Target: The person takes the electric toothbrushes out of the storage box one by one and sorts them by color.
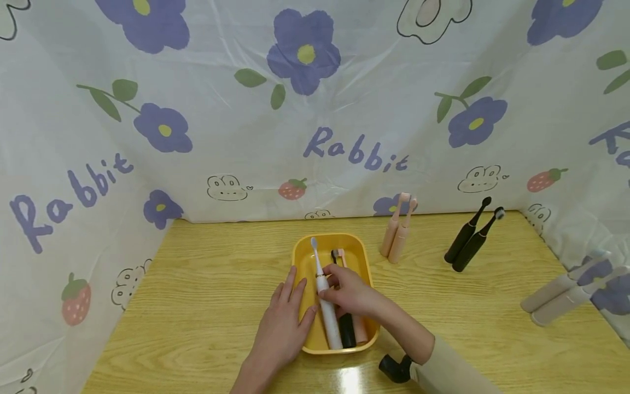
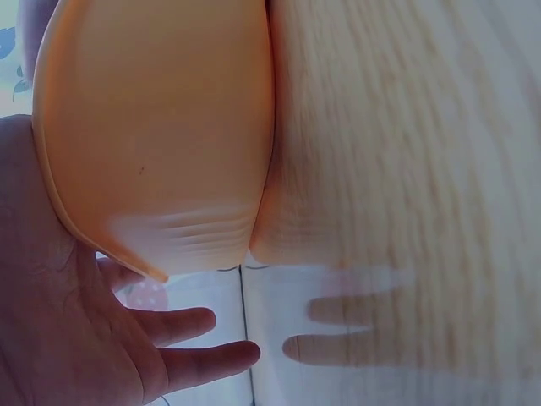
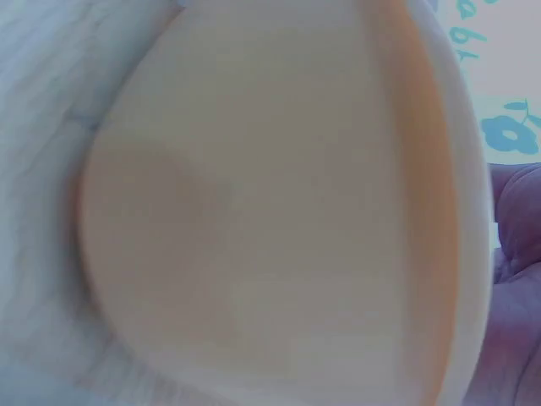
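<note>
A yellow tray [image 1: 369, 262] on the wooden table holds a white electric toothbrush [image 1: 331, 320], a black one [image 1: 346, 331] and a pink one [image 1: 361, 331], side by side with heads pointing away. My right hand [image 1: 351, 290] reaches over the tray's right side and pinches the white toothbrush near its neck, thumb and fingers on opposite sides. At the tray's left rim lies my left hand [image 1: 283, 328], its fingers spread. The left wrist view shows that hand [image 2: 84, 330] along the rim, two fingers extended past it. Only part of my right hand [image 3: 520, 271] shows behind the tray wall [image 3: 254, 220] in the right wrist view.
Two pink toothbrushes [image 1: 395, 238] stand upright right of the tray. Farther right stand two black ones [image 1: 470, 243], then two pale ones [image 1: 561, 301] near the right edge. A printed curtain [image 1: 344, 109] hangs behind the table. A black device [image 1: 394, 368] sits by my right sleeve.
</note>
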Tool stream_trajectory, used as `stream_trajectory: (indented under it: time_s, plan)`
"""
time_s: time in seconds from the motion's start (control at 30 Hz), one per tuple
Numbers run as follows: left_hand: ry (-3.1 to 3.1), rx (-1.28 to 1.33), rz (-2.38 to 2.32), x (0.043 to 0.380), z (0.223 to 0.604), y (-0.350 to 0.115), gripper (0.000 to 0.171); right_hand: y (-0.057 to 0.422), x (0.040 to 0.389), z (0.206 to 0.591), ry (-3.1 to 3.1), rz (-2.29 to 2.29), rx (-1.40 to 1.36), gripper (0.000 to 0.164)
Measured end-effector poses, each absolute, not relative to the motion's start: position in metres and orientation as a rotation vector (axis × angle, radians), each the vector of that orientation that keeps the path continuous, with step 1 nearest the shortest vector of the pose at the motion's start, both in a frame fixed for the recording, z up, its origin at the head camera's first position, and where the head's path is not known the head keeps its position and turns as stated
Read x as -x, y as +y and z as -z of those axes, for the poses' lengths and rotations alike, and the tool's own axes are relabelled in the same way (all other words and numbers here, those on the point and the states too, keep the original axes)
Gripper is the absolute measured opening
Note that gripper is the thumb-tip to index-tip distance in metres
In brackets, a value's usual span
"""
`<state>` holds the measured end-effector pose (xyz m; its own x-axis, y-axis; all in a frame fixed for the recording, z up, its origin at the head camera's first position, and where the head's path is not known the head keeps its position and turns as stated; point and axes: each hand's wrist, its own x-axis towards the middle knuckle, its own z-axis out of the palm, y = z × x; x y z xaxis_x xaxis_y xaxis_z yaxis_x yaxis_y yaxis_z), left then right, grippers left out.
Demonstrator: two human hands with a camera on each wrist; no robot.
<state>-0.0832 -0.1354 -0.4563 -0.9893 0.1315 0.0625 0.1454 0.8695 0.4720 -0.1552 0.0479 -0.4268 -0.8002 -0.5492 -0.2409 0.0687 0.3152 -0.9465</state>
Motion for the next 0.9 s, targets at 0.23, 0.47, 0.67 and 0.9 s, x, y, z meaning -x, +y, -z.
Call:
stream_trajectory:
  time_s: [0.23,0.47,0.67,0.9]
  plan:
    - [-3.003,0.211,0.771,0.082,0.455,-0.136,0.058,0.064,0.149,0.429,2.053,1.695,0.528,0.044]
    - [-3.004,0.205,0.785,0.081,0.454,-0.137,0.057,0.087,0.138,0.414,2.086,1.974,0.555,0.044]
    - [-3.007,0.215,0.799,0.08,0.454,-0.136,0.058,0.119,0.121,0.402,2.268,2.09,0.651,0.042]
    - [-3.008,0.226,0.789,0.082,0.452,-0.136,0.058,0.171,0.108,0.398,2.504,2.231,0.724,0.043]
